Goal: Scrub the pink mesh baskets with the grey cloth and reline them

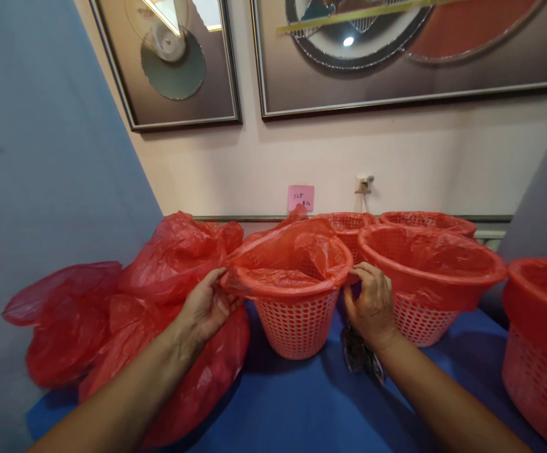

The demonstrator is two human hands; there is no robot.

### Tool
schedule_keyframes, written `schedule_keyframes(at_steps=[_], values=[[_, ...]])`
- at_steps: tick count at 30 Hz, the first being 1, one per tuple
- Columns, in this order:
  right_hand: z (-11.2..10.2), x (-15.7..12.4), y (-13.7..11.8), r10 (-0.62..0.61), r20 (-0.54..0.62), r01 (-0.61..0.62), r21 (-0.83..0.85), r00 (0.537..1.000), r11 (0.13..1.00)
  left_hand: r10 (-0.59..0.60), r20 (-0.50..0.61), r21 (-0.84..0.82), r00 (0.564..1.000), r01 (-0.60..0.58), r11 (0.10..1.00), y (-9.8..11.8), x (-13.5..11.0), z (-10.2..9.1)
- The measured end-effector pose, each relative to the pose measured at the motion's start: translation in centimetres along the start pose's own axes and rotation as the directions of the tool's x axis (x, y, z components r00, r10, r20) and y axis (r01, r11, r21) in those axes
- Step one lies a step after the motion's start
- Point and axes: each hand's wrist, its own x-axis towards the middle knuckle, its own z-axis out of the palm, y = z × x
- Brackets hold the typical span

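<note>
A red perforated plastic basket (297, 324) stands upright on the blue table in front of me. A thin red plastic bag (278, 251) lies inside it, its edge folded over the front of the rim and its far part still loose above the opening. On the left side of the rim, my left hand (210, 305) pinches the bag's edge between thumb and fingers. My right hand (371, 302) is closed on the bag's edge at the right side of the rim. The fingertips of both hands are partly hidden by the plastic.
Crumpled red bags (174, 352) are heaped at the left. To the right stand a lined basket (424, 314) and another lined basket (542, 371), with more baskets behind. A dark shiny packet (361, 352) lies under my right wrist. The blue table (292, 409) meets a wall (198, 176).
</note>
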Motion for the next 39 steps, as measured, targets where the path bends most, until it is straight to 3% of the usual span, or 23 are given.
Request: schedule_keyframes(at_steps=[10,15,18,21,23,25,28,31,34,37,39], values=[[0.1,-0.7,1.2,-0.019,0.059,0.016,0.051,0.998,0.999,0.043,-0.055,0.069,0.998,-0.039,0.997,0.1,0.9,0.8],[0.6,-2.7,1.2,0.033,0.187,-0.053,0.104,0.982,0.993,0.058,-0.111,0.086,0.992,-0.048,0.995,0.1,1.8,0.7],[0.4,-2.4,1.3,0.084,0.292,-0.132,0.147,0.953,0.980,0.046,-0.133,0.073,0.990,-0.037,0.997,0.1,2.0,0.4],[-1.3,-0.3,0.2,0.142,0.190,-0.178,0.190,0.972,0.965,0.036,-0.125,0.060,0.992,-0.028,0.998,0.0,2.0,0.2],[-2.8,1.7,-1.6,0.111,0.064,-0.124,0.258,0.992,0.958,0.021,-0.121,0.051,0.992,-0.015,0.999,-0.2,1.9,0.2],[-3.8,3.7,-4.3,-0.003,0.054,-0.016,0.342,0.999,0.939,0.006,-0.118,0.040,0.993,-0.002,0.999,-0.5,1.6,0.3],[-3.4,5.6,-8.6,-0.150,0.221,0.061,0.367,0.964,0.928,0.005,-0.111,0.032,0.994,-0.002,0.999,-0.8,1.3,0.8],[-1.1,5.6,-11.2,-0.152,0.366,0.082,0.200,0.918,0.976,0.020,-0.107,0.040,0.994,-0.016,0.999,-0.8,1.4,0.9],[0.9,4.7,-11.0,-0.162,0.335,0.131,0.111,0.928,0.985,0.016,-0.120,0.045,0.993,-0.011,0.999,-0.2,2.1,0.2],[1.4,4.1,-9.0,-0.211,0.237,0.175,0.165,0.948,0.971,-0.001,-0.135,0.052,0.991,0.008,0.999,0.3,2.9,-0.9],[1.3,3.8,-7.5,-0.251,0.235,0.199,0.222,0.939,0.954,-0.012,-0.135,0.063,0.991,0.020,0.998,0.4,3.1,-1.5]])
